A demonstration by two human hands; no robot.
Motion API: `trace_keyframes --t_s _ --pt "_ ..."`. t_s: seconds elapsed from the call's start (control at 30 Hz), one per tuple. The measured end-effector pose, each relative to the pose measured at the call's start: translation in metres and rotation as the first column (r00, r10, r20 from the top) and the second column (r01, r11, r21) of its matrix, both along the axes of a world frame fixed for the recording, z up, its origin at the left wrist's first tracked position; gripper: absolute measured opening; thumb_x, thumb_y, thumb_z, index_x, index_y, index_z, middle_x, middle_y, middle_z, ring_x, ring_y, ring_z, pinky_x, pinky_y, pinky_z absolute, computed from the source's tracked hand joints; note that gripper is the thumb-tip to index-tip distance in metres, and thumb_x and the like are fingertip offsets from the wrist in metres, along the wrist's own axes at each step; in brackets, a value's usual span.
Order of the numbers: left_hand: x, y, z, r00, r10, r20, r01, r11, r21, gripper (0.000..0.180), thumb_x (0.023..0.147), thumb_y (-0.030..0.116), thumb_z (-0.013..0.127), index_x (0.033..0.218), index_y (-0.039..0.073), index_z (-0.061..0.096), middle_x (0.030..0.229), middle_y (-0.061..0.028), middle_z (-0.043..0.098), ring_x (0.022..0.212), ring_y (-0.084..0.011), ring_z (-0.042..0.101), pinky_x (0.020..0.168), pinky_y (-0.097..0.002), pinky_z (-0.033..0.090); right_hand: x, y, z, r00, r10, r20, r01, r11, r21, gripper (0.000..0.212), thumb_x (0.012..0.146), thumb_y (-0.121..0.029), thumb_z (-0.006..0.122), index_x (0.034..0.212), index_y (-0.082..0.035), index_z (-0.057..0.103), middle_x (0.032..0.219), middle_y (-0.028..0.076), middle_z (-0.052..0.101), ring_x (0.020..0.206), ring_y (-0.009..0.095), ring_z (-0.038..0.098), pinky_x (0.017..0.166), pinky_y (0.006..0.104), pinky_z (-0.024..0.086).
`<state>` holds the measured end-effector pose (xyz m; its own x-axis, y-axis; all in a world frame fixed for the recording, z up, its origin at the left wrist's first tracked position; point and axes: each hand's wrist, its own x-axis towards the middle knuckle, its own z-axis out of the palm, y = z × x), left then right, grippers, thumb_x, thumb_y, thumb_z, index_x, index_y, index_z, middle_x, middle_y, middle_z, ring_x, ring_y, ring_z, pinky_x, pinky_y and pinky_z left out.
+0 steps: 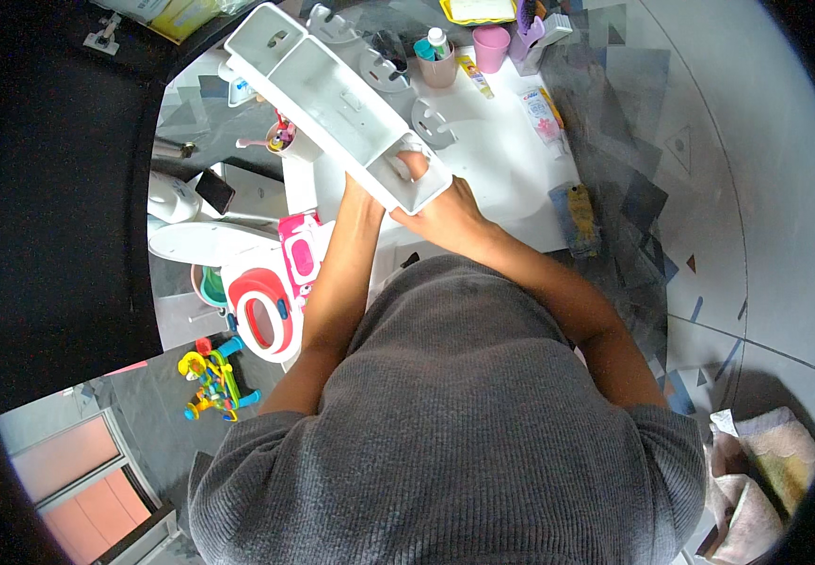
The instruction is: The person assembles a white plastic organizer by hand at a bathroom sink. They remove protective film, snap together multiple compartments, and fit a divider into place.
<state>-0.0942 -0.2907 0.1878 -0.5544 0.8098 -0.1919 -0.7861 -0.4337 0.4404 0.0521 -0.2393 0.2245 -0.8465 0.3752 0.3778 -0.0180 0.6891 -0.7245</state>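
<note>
A long white storage box (339, 105) with several compartments is tilted diagonally over the white sink counter (511, 160). My right hand (452, 209) grips its near end from the right side. Bent fingers show inside the small end compartment, beside something whitish that I cannot make out. My left hand (362, 191) reaches up to the box's lower left edge; its fingers are hidden behind the box. Beyond the box, white scalloped holders (434, 124) lie on or near the counter.
Cups, including a pink cup (491, 49), stand at the counter's back. A toothpaste tube (475, 77), a pink-and-white packet (544, 121) and a toothbrush cup (296, 143) are around it. Left are a toilet with a red child seat (261, 311) and a colourful toy (214, 379). Towels (756, 480) hang lower right.
</note>
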Motion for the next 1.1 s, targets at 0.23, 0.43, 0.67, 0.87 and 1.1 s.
trace_keyframes --t_s 0.23,0.43,0.67,0.87,1.1 --pt "0.003 -0.002 0.004 1.0 0.009 -0.005 -0.009 1.0 -0.004 0.057 0.087 0.056 0.04 0.12 0.009 0.045 0.11 -0.0083 0.055 0.097 -0.0245 0.057 0.076 -0.0404 0.052 -0.006 -0.002 0.0 0.974 0.187 -0.13 -0.216 0.939 -0.267 0.066 0.075 -0.017 0.068 0.131 -0.003 0.035 0.107 0.021 0.053 0.096 0.036 0.056 0.078 0.0405 0.046" --pt "0.005 0.004 0.002 1.0 0.028 -0.009 -0.028 1.0 0.0 0.061 0.087 0.059 0.039 0.122 0.009 0.044 0.112 -0.0079 0.055 0.099 -0.0245 0.056 0.077 -0.0406 0.051 -0.006 0.003 0.005 0.975 0.112 -0.193 -0.154 0.964 -0.217 0.047 0.075 -0.016 0.068 0.115 -0.003 0.048 0.103 0.019 0.055 0.094 0.035 0.056 0.078 0.0422 0.045" --pt "0.004 0.002 0.011 0.989 0.114 -0.096 -0.118 0.993 -0.031 0.064 0.086 0.062 0.038 0.124 0.01 0.042 0.115 -0.0073 0.054 0.101 -0.0244 0.055 0.078 -0.0409 0.051 0.006 0.003 0.004 0.995 -0.018 0.095 0.007 0.993 0.122 0.042 0.078 -0.029 0.063 0.109 -0.005 0.05 0.071 0.014 0.06 0.061 0.03 0.061 0.055 0.0422 0.048" --pt "0.015 -0.002 0.031 0.922 0.234 -0.309 -0.292 0.943 -0.157 0.075 0.083 0.07 0.033 0.132 0.012 0.034 0.125 -0.0067 0.047 0.112 -0.024 0.049 0.086 -0.0391 0.047 0.014 0.001 -0.012 0.986 -0.114 0.125 0.057 0.917 0.394 0.038 0.079 -0.034 0.061 0.1 -0.003 0.056 0.048 0.008 0.055 0.04 0.027 0.056 0.041 0.0392 0.044" --pt "0.014 -0.005 0.015 0.897 0.232 -0.375 -0.305 0.941 -0.147 0.077 0.083 0.068 0.034 0.136 0.012 0.028 0.13 -0.007 0.043 0.118 -0.0229 0.045 0.097 -0.038 0.042 0.013 -0.005 -0.011 0.987 -0.106 0.124 0.044 0.907 0.419 0.027 0.076 -0.028 0.064 0.082 -0.002 0.06 0.048 0.008 0.055 0.042 0.025 0.057 0.04 0.0361 0.044"
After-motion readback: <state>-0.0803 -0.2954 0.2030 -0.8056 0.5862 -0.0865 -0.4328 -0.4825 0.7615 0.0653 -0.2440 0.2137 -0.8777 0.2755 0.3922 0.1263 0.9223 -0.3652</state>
